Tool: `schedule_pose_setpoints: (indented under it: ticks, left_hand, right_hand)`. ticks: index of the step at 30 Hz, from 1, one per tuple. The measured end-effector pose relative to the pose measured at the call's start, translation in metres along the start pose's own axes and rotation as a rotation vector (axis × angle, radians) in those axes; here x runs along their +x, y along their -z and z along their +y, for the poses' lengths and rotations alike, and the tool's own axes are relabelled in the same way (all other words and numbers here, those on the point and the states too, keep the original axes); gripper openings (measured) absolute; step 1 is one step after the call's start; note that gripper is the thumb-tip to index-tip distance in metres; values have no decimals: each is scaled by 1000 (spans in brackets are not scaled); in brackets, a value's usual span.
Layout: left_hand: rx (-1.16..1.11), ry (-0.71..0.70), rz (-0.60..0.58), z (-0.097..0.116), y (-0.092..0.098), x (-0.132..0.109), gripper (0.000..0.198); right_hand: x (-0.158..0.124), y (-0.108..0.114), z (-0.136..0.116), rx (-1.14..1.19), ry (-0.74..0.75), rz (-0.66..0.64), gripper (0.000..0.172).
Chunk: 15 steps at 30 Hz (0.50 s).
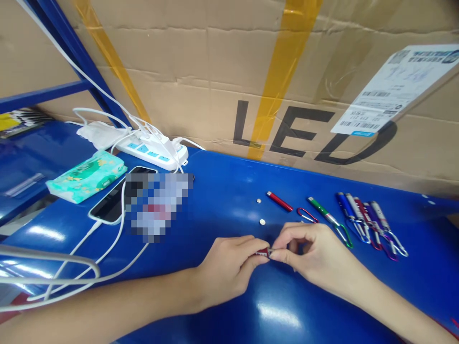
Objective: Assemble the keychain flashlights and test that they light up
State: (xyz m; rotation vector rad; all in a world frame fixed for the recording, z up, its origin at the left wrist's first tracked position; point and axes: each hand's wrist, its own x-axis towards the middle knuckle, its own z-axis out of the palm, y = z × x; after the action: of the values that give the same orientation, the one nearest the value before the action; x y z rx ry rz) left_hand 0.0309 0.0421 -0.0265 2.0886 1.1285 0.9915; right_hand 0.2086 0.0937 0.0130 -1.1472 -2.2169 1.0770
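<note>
Red tube piece [263,252] pinched by closed-up left hand [229,265], metallic bit [270,252] at its end nipped by right hand [322,253] too.

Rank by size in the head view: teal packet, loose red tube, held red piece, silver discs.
1. Teal packet
2. Loose red tube
3. Held red piece (visible part)
4. Silver discs; the two look alike
</note>
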Motion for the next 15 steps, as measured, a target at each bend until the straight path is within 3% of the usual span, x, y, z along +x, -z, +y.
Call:
schedule_pose_setpoints:
  ticks: [9, 15]
  left_hand:
    - [-51, 11, -4, -4, 0, 0, 18]
    - [-183, 173, -39, -4, -1, 2, 12]
  right_hand:
    - [3, 0, 4, 171, -258, -149, 20]
    - [2, -1, 7, 274, -254, -133, 12]
